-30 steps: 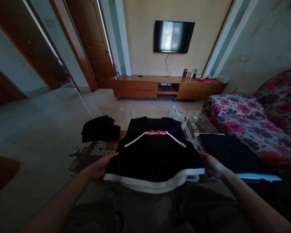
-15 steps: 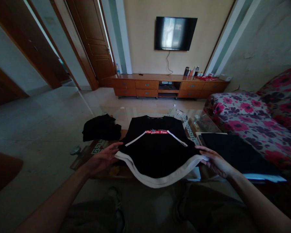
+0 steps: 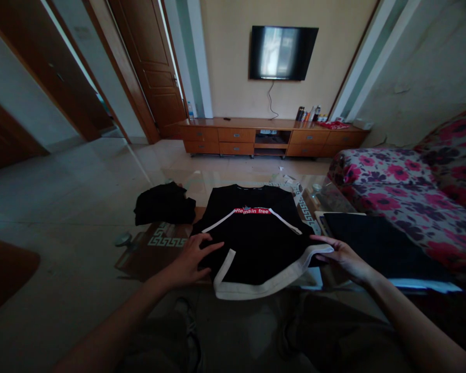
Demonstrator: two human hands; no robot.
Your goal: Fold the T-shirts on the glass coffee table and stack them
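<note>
1 shirt (image 3: 252,241) spread, 1 black bundle (image 3: 162,204) narrowly separated on desk (image 3: 170,242) | left hand (image 3: 194,257) splayed | right hand (image 3: 345,259) clamped on hem (image 3: 270,286)

The only view comes from a camera on the person's head, facing forward and down across the table (image 3: 166,241) to the far wall (image 3: 225,62) and its television (image 3: 283,53). It looks from just above the legs (image 3: 334,326), with the left hand (image 3: 192,261), right hand (image 3: 344,257) and shirt (image 3: 252,241) near, and reaches a door (image 3: 149,67) at far left and a sofa (image 3: 380,199) at right.
</note>
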